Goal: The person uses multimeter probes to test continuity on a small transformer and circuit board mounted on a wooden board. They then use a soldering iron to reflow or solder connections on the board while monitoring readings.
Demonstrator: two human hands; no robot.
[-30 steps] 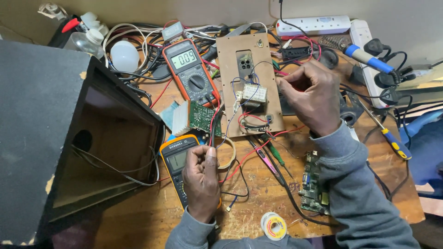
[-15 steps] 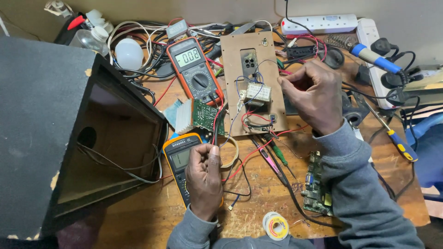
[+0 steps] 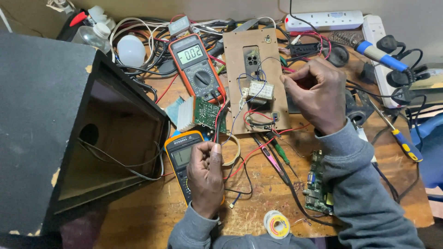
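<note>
Left hand (image 3: 205, 177) rests on the yellow meter (image 3: 182, 157), fingertips pinched on the red and black leads (image 3: 217, 131) just below the small green board (image 3: 206, 113). Right hand (image 3: 316, 94) is curled closed at the right edge of the brown panel (image 3: 258, 50), beside the small transformer (image 3: 260, 91); what it pinches is hidden. The orange meter (image 3: 197, 67) lies upper left.

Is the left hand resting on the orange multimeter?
No, the left hand lies over the yellow multimeter near the table edge, pinching wires, while the orange multimeter sits untouched farther back.
</note>
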